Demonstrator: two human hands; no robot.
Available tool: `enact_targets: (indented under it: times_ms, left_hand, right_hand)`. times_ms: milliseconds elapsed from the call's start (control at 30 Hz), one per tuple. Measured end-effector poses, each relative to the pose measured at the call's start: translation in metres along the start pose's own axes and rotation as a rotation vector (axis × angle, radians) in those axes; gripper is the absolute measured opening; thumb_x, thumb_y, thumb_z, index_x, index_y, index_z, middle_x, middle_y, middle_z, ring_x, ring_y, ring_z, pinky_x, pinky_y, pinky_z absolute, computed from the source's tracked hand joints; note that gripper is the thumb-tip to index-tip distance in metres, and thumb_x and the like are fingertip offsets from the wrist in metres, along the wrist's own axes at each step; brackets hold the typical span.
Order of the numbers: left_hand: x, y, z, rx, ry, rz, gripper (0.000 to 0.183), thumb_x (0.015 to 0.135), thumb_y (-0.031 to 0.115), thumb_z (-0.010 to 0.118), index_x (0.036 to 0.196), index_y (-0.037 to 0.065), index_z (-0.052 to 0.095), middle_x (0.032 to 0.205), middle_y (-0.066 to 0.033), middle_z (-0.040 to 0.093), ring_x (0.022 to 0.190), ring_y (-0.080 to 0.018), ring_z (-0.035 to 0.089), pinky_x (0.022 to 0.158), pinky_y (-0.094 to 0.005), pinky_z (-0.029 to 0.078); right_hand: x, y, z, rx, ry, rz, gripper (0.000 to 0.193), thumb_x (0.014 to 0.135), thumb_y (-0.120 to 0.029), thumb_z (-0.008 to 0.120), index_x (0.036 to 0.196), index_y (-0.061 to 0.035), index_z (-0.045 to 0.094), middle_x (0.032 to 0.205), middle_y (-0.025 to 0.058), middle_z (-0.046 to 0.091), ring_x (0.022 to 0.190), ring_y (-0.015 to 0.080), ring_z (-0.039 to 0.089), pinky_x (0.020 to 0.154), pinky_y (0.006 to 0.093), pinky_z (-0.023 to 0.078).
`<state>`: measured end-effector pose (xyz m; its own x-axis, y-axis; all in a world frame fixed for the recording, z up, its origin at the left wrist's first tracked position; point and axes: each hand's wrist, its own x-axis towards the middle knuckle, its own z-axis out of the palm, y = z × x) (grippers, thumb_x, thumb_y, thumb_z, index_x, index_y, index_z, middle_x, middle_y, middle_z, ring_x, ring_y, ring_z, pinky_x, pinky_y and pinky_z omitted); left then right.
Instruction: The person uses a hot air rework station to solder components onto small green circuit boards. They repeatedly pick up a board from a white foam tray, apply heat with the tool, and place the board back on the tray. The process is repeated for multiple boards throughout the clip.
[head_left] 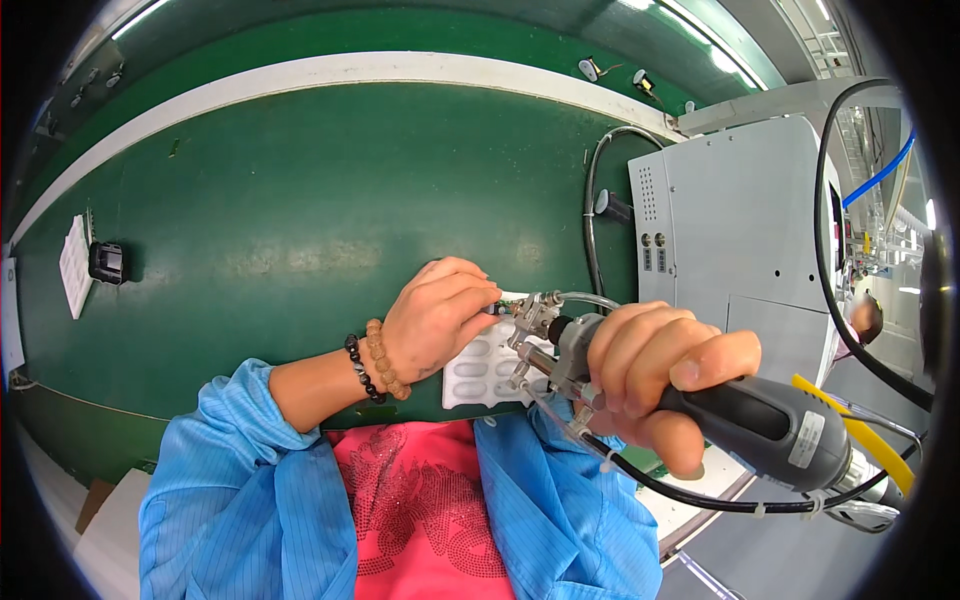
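Note:
My right hand (pixel 660 380) is wrapped round a dark grey electric screwdriver (pixel 770 425), its metal head (pixel 540 325) pointing left toward my left hand. Closed fingers of my left hand (pixel 440 310) pinch a small part (pixel 494 309) right at the tool's tip. Most of that part is hidden by the fingers; a bit of green and dark shows. Under the two hands lies a white tray (pixel 470 380) with rows of oval hollows, partly covered by the screwdriver head.
A grey box-shaped machine (pixel 740 220) stands at the right, with a black cable (pixel 592 210) curving beside it. A small dark cylinder (pixel 613 207) is near its left side. At far left, a black square part (pixel 107 263) rests by a white tray (pixel 74 270). Small wired parts (pixel 590 68) lie at the back.

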<state>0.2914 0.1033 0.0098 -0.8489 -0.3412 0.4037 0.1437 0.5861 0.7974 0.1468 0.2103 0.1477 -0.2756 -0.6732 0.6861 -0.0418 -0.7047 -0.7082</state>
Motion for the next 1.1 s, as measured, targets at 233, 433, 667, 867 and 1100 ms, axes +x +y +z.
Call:
enact_targets:
  times_ms: [233,433,667,867,1100]
  left_hand:
    - [0.000,0.000,0.000,-0.008,0.004,0.013,0.034,0.068,0.008,0.082,0.100,0.001,0.069,0.098,-0.0107,0.069,0.098,-0.0304,0.064,0.086,-0.0402,0.052]
    - [0.000,0.000,0.001,-0.001,0.011,0.015,0.034,0.068,0.008,0.082,0.099,0.001,0.069,0.098,-0.0107,0.069,0.099,-0.0306,0.064,0.086,-0.0405,0.052]
    - [0.002,0.002,0.001,-0.006,0.004,0.022,0.032,0.068,0.008,0.081,0.098,0.001,0.069,0.099,-0.0107,0.069,0.099,-0.0306,0.064,0.086,-0.0402,0.052]
    - [0.000,0.001,0.001,0.000,0.011,0.020,0.032,0.069,0.007,0.081,0.098,0.000,0.069,0.098,-0.0115,0.069,0.099,-0.0305,0.064,0.085,-0.0390,0.054]
    - [0.000,0.003,-0.001,0.004,-0.005,0.008,0.031,0.069,0.007,0.080,0.098,0.000,0.069,0.098,-0.0119,0.069,0.099,-0.0304,0.064,0.085,-0.0383,0.054]
  right_hand:
    - [-0.001,-0.007,-0.001,-0.013,0.012,0.026,0.053,0.081,-0.037,0.079,0.102,-0.0017,0.046,0.063,0.0035,0.055,0.047,0.0169,0.055,0.044,0.0300,0.046]
    - [-0.003,-0.005,0.000,-0.012,0.020,0.013,0.053,0.081,-0.037,0.079,0.103,-0.0019,0.046,0.063,0.0034,0.055,0.047,0.0168,0.054,0.044,0.0301,0.046]
    - [-0.002,-0.003,0.001,-0.013,0.023,0.015,0.051,0.080,-0.035,0.080,0.100,-0.0021,0.045,0.063,0.0038,0.054,0.047,0.0161,0.053,0.044,0.0291,0.045]
    - [0.000,0.006,0.002,0.039,0.007,0.023,0.051,0.078,-0.030,0.083,0.099,-0.0017,0.046,0.063,0.0045,0.055,0.048,0.0162,0.054,0.045,0.0294,0.045]
    - [0.003,0.006,0.005,0.045,0.019,0.056,0.050,0.079,-0.026,0.083,0.101,-0.0009,0.045,0.063,0.0044,0.054,0.048,0.0162,0.053,0.044,0.0294,0.043]
